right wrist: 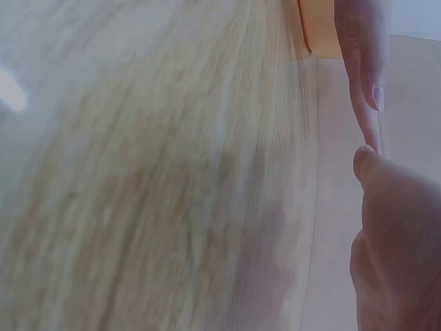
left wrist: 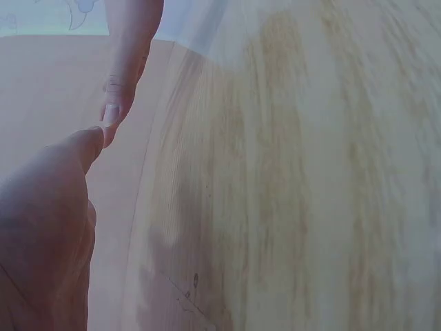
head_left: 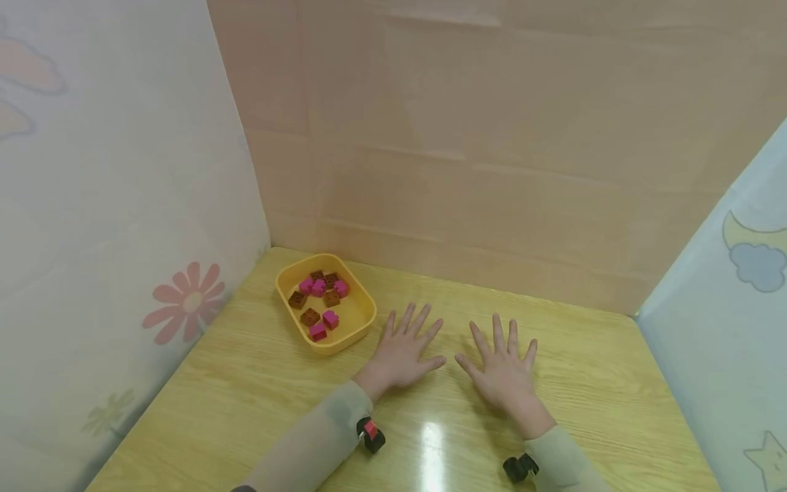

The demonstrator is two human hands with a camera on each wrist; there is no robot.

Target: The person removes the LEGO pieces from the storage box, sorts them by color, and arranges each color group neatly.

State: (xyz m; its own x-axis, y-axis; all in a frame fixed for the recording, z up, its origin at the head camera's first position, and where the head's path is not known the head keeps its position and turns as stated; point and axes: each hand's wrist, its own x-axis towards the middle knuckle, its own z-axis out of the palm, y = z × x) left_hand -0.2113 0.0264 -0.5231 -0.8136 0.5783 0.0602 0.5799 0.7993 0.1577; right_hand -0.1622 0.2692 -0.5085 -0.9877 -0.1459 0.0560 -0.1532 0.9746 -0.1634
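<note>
Both hands hold nothing, palms down over the wooden table [head_left: 590, 383] with straight, spread fingers. In the head view the left hand [head_left: 402, 354] lies just right of a yellow plastic tray [head_left: 355, 331], its thumb pointing at the other hand. The right hand [head_left: 505, 372] is a short gap further right, its thumb pointing back. Inside the tray lie several pink toy bricks [head_left: 330, 319] and several brown toy bricks [head_left: 310, 317]. Each wrist view shows its own hand, the left [left wrist: 48, 207] and the right [right wrist: 403, 234], with the other hand beyond.
A tan paper-like backdrop [head_left: 492, 171] rises along the table's back edge. White panels with printed pictures stand on the left [head_left: 123, 205] and the right [head_left: 725, 307]. Small black cameras sit at the left cuff [head_left: 371, 436] and the right cuff [head_left: 520, 469].
</note>
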